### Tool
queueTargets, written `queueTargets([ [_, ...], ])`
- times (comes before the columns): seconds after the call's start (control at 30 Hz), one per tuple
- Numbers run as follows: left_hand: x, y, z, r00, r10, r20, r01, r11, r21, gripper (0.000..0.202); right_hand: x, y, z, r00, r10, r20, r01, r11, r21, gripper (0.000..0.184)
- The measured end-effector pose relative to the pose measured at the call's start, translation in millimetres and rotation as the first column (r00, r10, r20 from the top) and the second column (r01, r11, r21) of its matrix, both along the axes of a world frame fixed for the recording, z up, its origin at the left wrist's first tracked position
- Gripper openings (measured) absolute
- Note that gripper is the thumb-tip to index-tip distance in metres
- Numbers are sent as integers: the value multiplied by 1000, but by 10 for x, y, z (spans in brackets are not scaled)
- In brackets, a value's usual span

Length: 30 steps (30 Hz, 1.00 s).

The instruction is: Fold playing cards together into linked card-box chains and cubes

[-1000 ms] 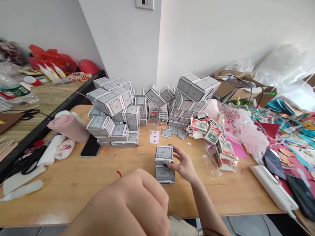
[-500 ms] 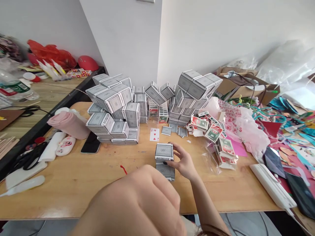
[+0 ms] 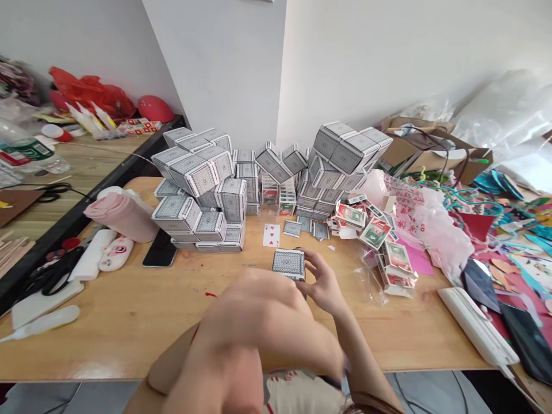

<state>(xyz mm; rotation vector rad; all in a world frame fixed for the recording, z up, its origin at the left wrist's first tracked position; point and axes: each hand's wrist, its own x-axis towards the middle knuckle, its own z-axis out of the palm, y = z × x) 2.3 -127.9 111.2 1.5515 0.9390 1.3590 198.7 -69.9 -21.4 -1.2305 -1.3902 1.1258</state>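
My right hand [image 3: 322, 286] grips the right side of a small box covered with grey patterned playing-card backs [image 3: 288, 263], its fingers and thumb bent round the edge. Close to the camera looms my left hand [image 3: 259, 316], smeared by motion. It hides the near part of the box, and what its fingers hold, if anything, cannot be made out. Just beyond the box a three of hearts card [image 3: 271, 236] lies face up. Several grey-backed cards [image 3: 292, 228] lie to its right.
Stacked card-covered blocks rise at the left [image 3: 198, 172] and right [image 3: 340, 155]. Opened red and green card boxes [image 3: 376, 233] are heaped at right. A phone [image 3: 159, 248], black scissors [image 3: 64, 270] and a pink roll [image 3: 123, 215] lie left. A white device [image 3: 478, 325] rests at the right edge.
My left hand has shifted, its fingers now swung toward the lower right, covering the box's near part. My right hand stays on the box.
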Motion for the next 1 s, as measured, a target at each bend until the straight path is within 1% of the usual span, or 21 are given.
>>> queueTargets([
  [0.03, 49, 141, 10, 997, -82, 5, 82, 993, 81, 20, -2, -2, 16, 1000, -7, 7, 7, 1000, 26, 60],
  [0.07, 85, 274, -10, 997, -65, 49, 57, 988, 141, 15, -4, -2, 39, 1000, -16, 20, 15, 998, 53, 59],
  [0.1, 108, 397, -63, 996, 35, 78, -44, 993, 111, 16, -8, -2, 69, 999, -25, 38, 22, 996, 86, 58],
  [0.13, 117, 507, -146, 999, 53, 12, -53, 998, 39, 23, -14, 1, 105, 997, -39, 62, 31, 991, 129, 58],
  [0.17, 113, 605, -254, 997, 58, -49, -62, 995, -72, 32, -22, 7, 143, 994, -47, 95, 29, 983, 180, 58],
  [0.2, 99, 692, -377, 995, 21, -97, -43, 974, -221, 40, -33, 15, 180, 990, -51, 135, 17, 970, 241, 57],
  [0.23, 77, 768, -504, 992, -53, -112, 5, 921, -389, 49, -44, 26, 212, 982, -53, 181, -6, 950, 312, 56],
  [0.3, 18, 895, -732, 983, -184, -21, 121, 724, -679, 70, -64, 55, 243, 953, -40, 301, -103, 890, 444, 50],
  [0.33, -13, 948, -821, 978, -205, 23, 153, 644, -750, 73, -71, 70, 237, 929, -35, 368, -165, 851, 499, 46],
  [0.4, -64, 1034, -943, 967, -237, 96, 216, 555, -804, 73, -76, 97, 186, 869, -49, 492, -285, 764, 579, 41],
  [0.47, -87, 1096, -1021, 929, -327, 172, 311, 437, -844, 72, -72, 108, 107, 808, -78, 584, -384, 682, 623, 40],
  [0.5, -84, 1118, -1057, 907, -356, 223, 360, 385, -850, 70, -69, 106, 70, 784, -83, 615, -427, 646, 632, 40],
  [0.53, -71, 1135, -1098, 892, -353, 282, 406, 353, -843, 64, -66, 99, 39, 766, -83, 638, -460, 623, 633, 40],
  [0.57, -50, 1147, -1143, 882, -325, 342, 448, 350, -823, 56, -64, 87, 15, 755, -74, 652, -480, 615, 626, 42],
  [0.6, -22, 1157, -1194, 885, -278, 373, 458, 380, -804, 48, -64, 73, -2, 751, -50, 658, -490, 625, 607, 42],
  [0.67, 43, 1170, -1301, 893, -190, 409, 448, 474, -758, 36, -64, 50, -29, 790, 10, 613, -443, 700, 559, 41],
  [0.73, 112, 1190, -1403, 875, -162, 457, 464, 551, -694, 41, -67, 58, -77, 889, 31, 457, -286, 816, 501, 40],
  [0.77, 146, 1206, -1449, 875, -139, 464, 443, 617, -651, 48, -72, 83, -118, 939, 2, 343, -169, 874, 456, 43],
  [0.83, 210, 1256, -1536, 876, -125, 466, 395, 742, -542, 63, -95, 184, -237, 992, -87, 93, 50, 938, 343, 52],
  [0.9, 268, 1325, -1622, 873, -135, 469, 371, 809, -457, 73, -139, 343, -389, 989, -144, -38, 149, 970, 195, 53],
  [1.0, 338, 1434, -1753, 861, -148, 487, 343, 875, -341, 71, -233, 605, -613, 980, -181, -83, 192, 968, 161, 53],
])
